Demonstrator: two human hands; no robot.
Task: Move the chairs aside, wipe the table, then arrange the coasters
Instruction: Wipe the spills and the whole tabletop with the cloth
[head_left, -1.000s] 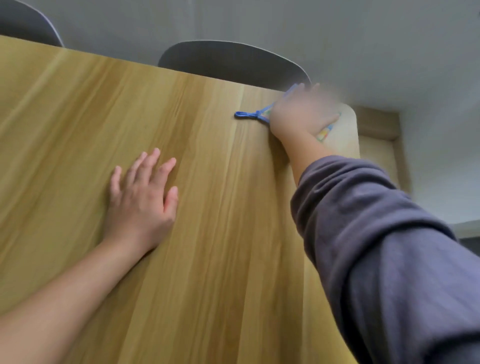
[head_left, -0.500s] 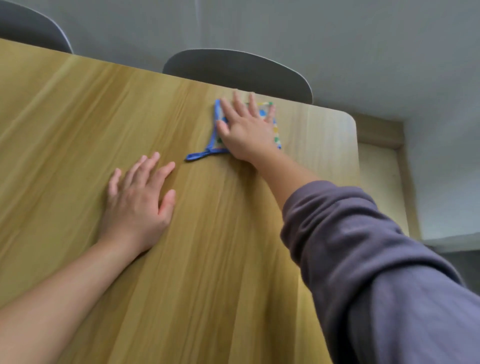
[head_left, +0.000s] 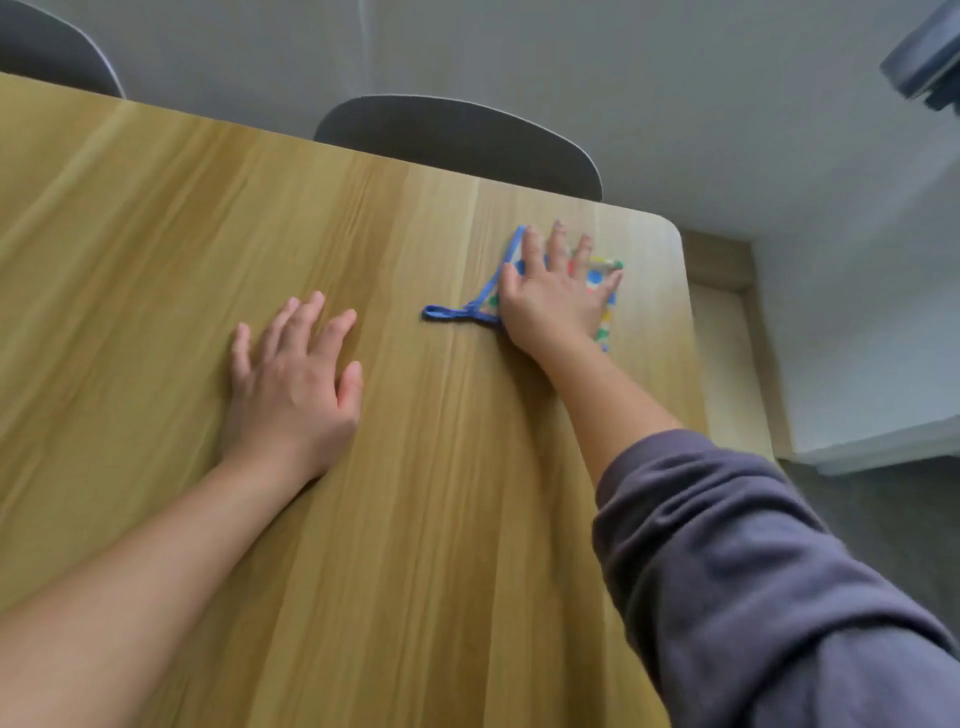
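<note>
On the pale wood-grain counter (head_left: 415, 519), near its far right corner, the blue-edged dotted square cloth (head_left: 597, 273) lies under my right grip (head_left: 556, 301), fingers spread and pressing, its blue loop (head_left: 447, 313) pointing left toward my flat, spread left grip (head_left: 293, 384).

Cloth (head_left: 597, 273) on table (head_left: 415, 519) by its far-right corner — chair (head_left: 457, 140) behind.

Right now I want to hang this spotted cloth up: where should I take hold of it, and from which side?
Pinch the blue loop at the left corner of the spotted cloth, coming from the left. It lies flat on the table, sticking out clear of the right hand, whose palm covers most of the cloth. The left hand rests nearby.
</note>
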